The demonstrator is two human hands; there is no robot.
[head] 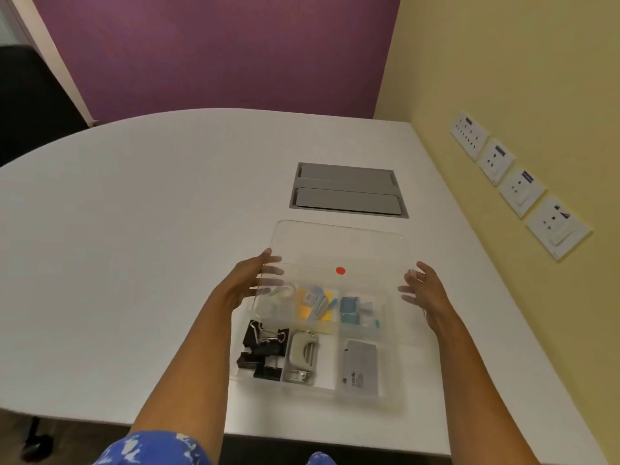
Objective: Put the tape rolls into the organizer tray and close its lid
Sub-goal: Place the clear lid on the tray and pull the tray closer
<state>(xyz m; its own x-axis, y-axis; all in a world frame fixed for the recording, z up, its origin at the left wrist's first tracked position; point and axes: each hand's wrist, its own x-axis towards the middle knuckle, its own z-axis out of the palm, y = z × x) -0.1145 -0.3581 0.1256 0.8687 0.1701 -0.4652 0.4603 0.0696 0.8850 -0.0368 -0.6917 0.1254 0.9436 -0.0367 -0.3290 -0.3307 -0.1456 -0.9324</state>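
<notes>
A clear organizer tray [389, 399] sits on the white table near its front edge, split into several compartments. Clear tape rolls [280, 295] lie in its far left compartment, seen through the lid. I hold the clear lid [342, 243], marked with a red dot, tilted above the tray's far half. My left hand [250, 280] grips the lid's left edge and my right hand [424, 290] grips its right edge. The tray's near half is uncovered.
The tray also holds black binder clips [261, 350], a beige punch [302, 355], a grey box [360, 367], sticky notes and blue items. A grey cable hatch [347, 191] is set into the table beyond the tray. A yellow wall with sockets [520, 193] runs along the right.
</notes>
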